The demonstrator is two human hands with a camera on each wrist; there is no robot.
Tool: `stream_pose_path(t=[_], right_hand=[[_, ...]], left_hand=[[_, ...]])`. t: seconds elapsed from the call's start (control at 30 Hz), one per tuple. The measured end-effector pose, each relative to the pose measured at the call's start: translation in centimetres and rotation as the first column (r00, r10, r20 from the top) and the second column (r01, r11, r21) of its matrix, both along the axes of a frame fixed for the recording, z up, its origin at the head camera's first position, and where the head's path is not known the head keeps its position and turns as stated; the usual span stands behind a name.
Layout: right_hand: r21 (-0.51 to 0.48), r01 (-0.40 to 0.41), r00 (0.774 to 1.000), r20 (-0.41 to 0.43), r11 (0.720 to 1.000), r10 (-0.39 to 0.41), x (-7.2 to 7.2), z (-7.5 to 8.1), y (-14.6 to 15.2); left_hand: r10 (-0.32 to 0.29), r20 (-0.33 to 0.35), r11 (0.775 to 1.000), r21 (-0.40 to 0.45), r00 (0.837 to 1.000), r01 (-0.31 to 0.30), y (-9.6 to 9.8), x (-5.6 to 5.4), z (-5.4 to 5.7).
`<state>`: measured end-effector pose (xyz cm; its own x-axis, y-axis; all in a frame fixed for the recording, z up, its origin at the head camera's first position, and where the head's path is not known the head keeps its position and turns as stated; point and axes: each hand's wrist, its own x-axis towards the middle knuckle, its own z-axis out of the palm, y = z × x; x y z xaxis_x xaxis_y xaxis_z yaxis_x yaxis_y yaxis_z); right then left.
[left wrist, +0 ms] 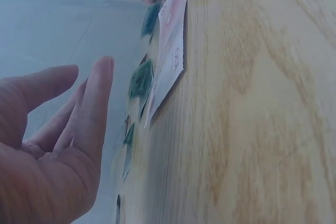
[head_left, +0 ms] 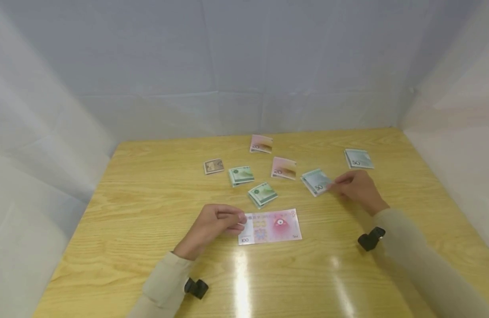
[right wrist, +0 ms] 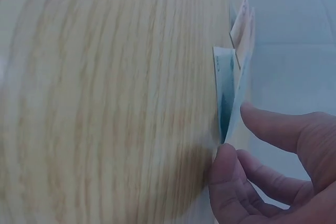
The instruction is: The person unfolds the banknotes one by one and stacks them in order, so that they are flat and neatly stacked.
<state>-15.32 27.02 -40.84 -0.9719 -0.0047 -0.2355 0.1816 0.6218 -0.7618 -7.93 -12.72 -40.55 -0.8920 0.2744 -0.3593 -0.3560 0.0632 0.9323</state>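
Observation:
A pink 100 banknote lies unfolded on the table, its left end beside my left hand. In the left wrist view, that hand's thumb and fingers stand apart with nothing between them, short of the note. My right hand pinches the lower right corner of a folded blue-green 50 banknote. The right wrist view shows the thumb by its upper leaf and the forefinger at the fold, the leaves slightly parted.
Farther back lie two folded green banknotes, two folded pink 20 banknotes, a small folded brown banknote and another folded 50 banknote. White cloth hangs behind and beside the wooden table.

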Motion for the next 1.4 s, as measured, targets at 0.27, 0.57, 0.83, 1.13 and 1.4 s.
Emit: stream_pose_path(t=[0.27, 0.57, 0.83, 1.13, 1.4], right_hand=[[0.1, -0.019, 1.0, -0.002, 0.995, 0.02, -0.9, -0.5, -0.5], [0.175, -0.026, 0.999, -0.03, 0.984, 0.032, -1.2, -0.5, -2.0], [0.178, -0.029, 0.999, -0.011, 0.984, 0.032, -1.4, -0.5, -2.6], [0.166, -0.02, 1.0, 0.004, 0.986, 0.019, -1.5, -0.3, -3.0], [0.163, 0.017, 1.0, 0.009, 0.986, -0.019, -1.5, -0.4, -2.9]], left_hand=[[-0.027, 0.015, 1.0, 0.001, 1.0, 0.027, -0.1, 0.1, 0.3], [-0.058, 0.016, 0.998, 0.003, 0.998, 0.058, -0.1, 0.2, 0.3], [-0.069, 0.016, 0.997, 0.022, 0.997, 0.069, -0.1, 0.3, 0.2], [-0.073, 0.011, 0.997, 0.022, 0.997, 0.073, -0.2, 0.3, 0.2], [-0.079, 0.008, 0.997, 0.025, 0.997, 0.079, -0.2, 0.2, 0.1]])
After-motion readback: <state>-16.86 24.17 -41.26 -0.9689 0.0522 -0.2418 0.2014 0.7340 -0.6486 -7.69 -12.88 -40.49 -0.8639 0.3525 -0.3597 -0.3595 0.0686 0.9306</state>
